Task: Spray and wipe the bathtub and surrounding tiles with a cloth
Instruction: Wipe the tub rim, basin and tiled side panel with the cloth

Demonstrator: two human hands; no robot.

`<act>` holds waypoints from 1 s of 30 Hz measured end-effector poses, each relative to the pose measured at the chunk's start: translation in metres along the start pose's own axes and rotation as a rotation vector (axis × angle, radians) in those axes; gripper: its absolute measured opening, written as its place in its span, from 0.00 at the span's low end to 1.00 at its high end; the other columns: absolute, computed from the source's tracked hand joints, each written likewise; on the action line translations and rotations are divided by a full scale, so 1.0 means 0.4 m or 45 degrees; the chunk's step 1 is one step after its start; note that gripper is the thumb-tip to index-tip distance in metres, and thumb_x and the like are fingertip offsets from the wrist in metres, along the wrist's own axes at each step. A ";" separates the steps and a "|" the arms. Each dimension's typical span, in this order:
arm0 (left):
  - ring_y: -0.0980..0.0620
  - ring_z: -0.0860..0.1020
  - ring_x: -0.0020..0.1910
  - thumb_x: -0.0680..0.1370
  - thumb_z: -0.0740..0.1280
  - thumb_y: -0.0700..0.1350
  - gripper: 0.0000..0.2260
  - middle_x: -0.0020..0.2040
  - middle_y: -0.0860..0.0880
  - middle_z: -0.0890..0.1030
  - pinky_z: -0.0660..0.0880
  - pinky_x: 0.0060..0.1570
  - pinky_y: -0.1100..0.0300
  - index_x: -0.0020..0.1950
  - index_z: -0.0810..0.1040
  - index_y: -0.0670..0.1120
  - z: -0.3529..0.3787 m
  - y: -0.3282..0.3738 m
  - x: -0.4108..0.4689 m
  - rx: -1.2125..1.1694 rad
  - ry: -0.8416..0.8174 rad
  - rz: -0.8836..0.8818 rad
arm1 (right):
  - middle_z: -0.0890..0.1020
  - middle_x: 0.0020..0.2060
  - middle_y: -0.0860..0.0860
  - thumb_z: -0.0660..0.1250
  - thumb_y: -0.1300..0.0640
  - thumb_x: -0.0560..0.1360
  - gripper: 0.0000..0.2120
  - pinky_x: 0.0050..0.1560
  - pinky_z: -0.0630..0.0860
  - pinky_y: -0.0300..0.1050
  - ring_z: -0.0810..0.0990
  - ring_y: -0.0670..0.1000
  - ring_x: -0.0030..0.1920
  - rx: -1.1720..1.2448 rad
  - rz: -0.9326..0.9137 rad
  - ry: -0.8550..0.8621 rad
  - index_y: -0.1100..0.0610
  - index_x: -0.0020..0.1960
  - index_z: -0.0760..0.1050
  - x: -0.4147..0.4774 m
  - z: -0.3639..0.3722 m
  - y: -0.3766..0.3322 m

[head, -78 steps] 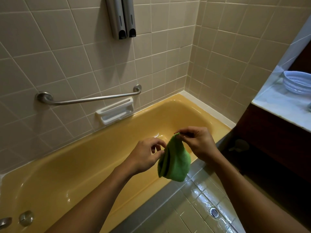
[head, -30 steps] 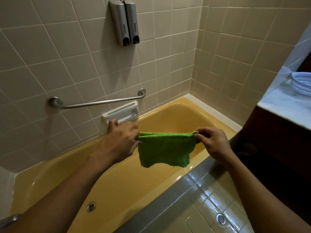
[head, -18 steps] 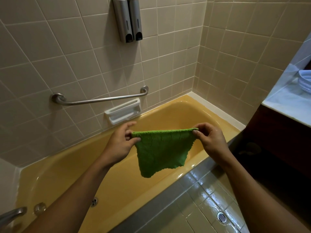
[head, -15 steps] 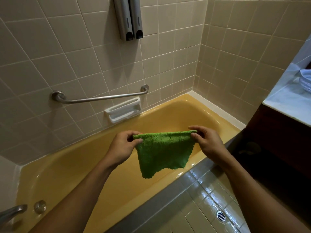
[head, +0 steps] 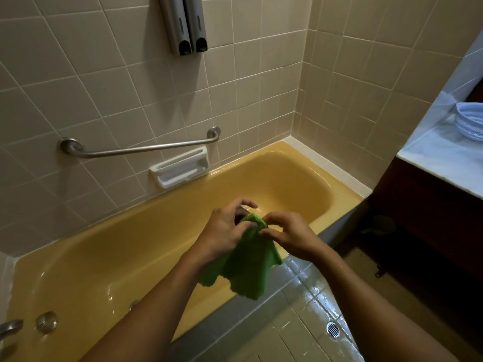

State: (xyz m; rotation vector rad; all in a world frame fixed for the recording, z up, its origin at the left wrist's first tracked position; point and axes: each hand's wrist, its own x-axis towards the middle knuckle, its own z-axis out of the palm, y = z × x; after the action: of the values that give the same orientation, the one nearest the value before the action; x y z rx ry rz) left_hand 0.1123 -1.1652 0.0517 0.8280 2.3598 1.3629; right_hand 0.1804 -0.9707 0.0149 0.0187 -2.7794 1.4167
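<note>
The fingers [head: 273,218] of the right hand [head: 291,237] pinch the bunched top of the cloth [head: 248,267], thumb and forefinger closed on the green fabric. We see the left hand [head: 224,231] meet it from the other side, its thumb pressed to the same fold while its upper fingers [head: 241,205] arch loosely above. How the left hand's lower fingers sit behind the fabric we cannot tell. The cloth hangs from that shared grip in a gathered bundle. Its ragged lower edge is free in the air over the near rim of the bathtub [head: 130,244], and it touches nothing but the hands. Both bare forearms reach in from the near side of the bathtub.

We find the bathtub yellow and glossy. At its left end stand a metal tap [head: 10,327] and a round knob [head: 46,322]. On the tiles [head: 104,87] behind the bathtub we note a white soap dish [head: 180,168] just above the far rim, a steel grab bar [head: 146,148] over that, and two grey dispensers [head: 187,24] higher up. Tiles also close off the right end of the bathtub. In front of the near rim lies a grey ledge [head: 235,314], then shiny floor tiles [head: 295,333] with a small round drain [head: 332,329]. To the right of the bathtub, a pale counter [head: 444,158] on a dark cabinet [head: 431,218] carries a white basket [head: 470,121].
</note>
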 end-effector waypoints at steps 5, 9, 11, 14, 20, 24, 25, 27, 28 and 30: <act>0.57 0.80 0.55 0.76 0.75 0.42 0.20 0.56 0.54 0.81 0.80 0.56 0.57 0.65 0.75 0.56 0.031 -0.018 0.037 -0.112 -0.083 -0.078 | 0.85 0.43 0.48 0.70 0.58 0.78 0.03 0.45 0.80 0.41 0.84 0.46 0.46 0.361 0.075 0.103 0.52 0.50 0.82 -0.020 -0.065 0.036; 0.61 0.76 0.59 0.78 0.73 0.45 0.15 0.58 0.58 0.80 0.75 0.62 0.54 0.65 0.79 0.55 0.159 -0.069 0.077 0.047 -0.172 -0.106 | 0.85 0.45 0.45 0.71 0.56 0.78 0.04 0.51 0.82 0.44 0.83 0.45 0.50 0.322 0.125 0.091 0.50 0.52 0.83 -0.034 -0.147 0.094; 0.62 0.76 0.59 0.81 0.69 0.43 0.10 0.57 0.58 0.81 0.74 0.62 0.56 0.60 0.81 0.55 0.226 -0.078 0.108 0.016 -0.128 -0.088 | 0.85 0.45 0.43 0.71 0.55 0.78 0.04 0.51 0.82 0.42 0.83 0.43 0.50 0.274 0.132 0.074 0.47 0.51 0.83 -0.044 -0.196 0.123; 0.61 0.79 0.54 0.82 0.68 0.42 0.07 0.51 0.57 0.82 0.77 0.58 0.58 0.54 0.81 0.55 0.296 -0.072 0.171 -0.058 -0.088 -0.077 | 0.84 0.43 0.43 0.71 0.55 0.78 0.07 0.47 0.80 0.36 0.82 0.38 0.47 0.126 0.175 0.131 0.43 0.48 0.81 -0.052 -0.270 0.182; 0.60 0.80 0.50 0.79 0.73 0.46 0.08 0.49 0.56 0.84 0.80 0.55 0.57 0.57 0.85 0.50 0.362 -0.097 0.321 -0.018 -0.041 -0.077 | 0.85 0.41 0.43 0.73 0.54 0.77 0.02 0.42 0.78 0.34 0.82 0.39 0.43 0.022 0.288 0.281 0.48 0.48 0.84 0.002 -0.389 0.338; 0.58 0.81 0.48 0.79 0.73 0.45 0.03 0.46 0.55 0.84 0.80 0.53 0.53 0.51 0.85 0.50 0.387 -0.136 0.464 -0.012 -0.051 -0.081 | 0.86 0.41 0.45 0.73 0.52 0.76 0.04 0.43 0.78 0.37 0.83 0.41 0.43 0.047 0.397 0.263 0.51 0.49 0.85 0.109 -0.449 0.450; 0.58 0.80 0.47 0.79 0.72 0.45 0.03 0.46 0.55 0.84 0.80 0.53 0.53 0.51 0.85 0.50 0.392 -0.147 0.499 0.001 -0.067 -0.081 | 0.86 0.42 0.45 0.73 0.52 0.76 0.04 0.45 0.79 0.40 0.83 0.43 0.44 0.043 0.415 0.253 0.50 0.49 0.85 0.139 -0.460 0.478; 0.58 0.80 0.48 0.79 0.72 0.45 0.03 0.46 0.55 0.84 0.80 0.52 0.54 0.52 0.84 0.51 0.404 -0.177 0.580 0.022 -0.086 -0.093 | 0.86 0.42 0.45 0.74 0.52 0.75 0.04 0.46 0.80 0.41 0.83 0.45 0.46 0.040 0.446 0.223 0.50 0.49 0.86 0.209 -0.488 0.532; 0.58 0.80 0.48 0.80 0.72 0.45 0.04 0.46 0.55 0.84 0.80 0.52 0.54 0.52 0.84 0.52 0.408 -0.190 0.612 0.034 -0.092 -0.094 | 0.86 0.42 0.45 0.75 0.52 0.75 0.05 0.46 0.79 0.41 0.83 0.46 0.46 0.040 0.454 0.214 0.50 0.49 0.86 0.238 -0.499 0.551; 0.58 0.80 0.48 0.80 0.71 0.43 0.05 0.46 0.56 0.84 0.79 0.52 0.54 0.52 0.85 0.52 0.421 -0.219 0.681 0.035 -0.092 -0.111 | 0.86 0.43 0.45 0.76 0.53 0.74 0.04 0.48 0.80 0.43 0.83 0.47 0.48 0.047 0.477 0.194 0.50 0.49 0.86 0.302 -0.527 0.595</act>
State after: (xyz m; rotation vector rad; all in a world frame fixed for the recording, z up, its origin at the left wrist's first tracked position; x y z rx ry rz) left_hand -0.0465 -0.9166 -0.1006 0.7588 2.3355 1.2480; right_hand 0.0578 -0.6605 -0.0509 -0.6125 -2.7276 1.4620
